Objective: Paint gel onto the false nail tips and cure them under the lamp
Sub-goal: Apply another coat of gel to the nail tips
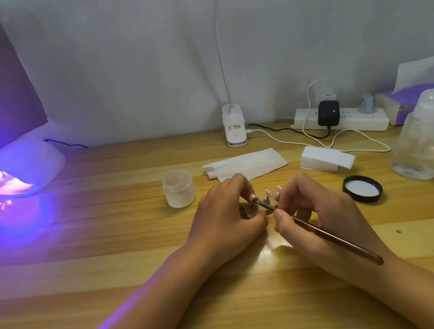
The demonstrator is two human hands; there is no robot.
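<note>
Two hands over the tabletop [112, 264]: left hand [227, 219] pinches one nail tip [252, 196] by its base; right hand [321, 213] grips the brush [334, 239], shaft lying lower-right to upper-left, bristles meeting that tip just left of the right fingers [279, 214].

Desk-lamp label [234, 127], seemingly illegible.

left hand [227, 219] hides the nail stand's [266, 200] base.
</note>
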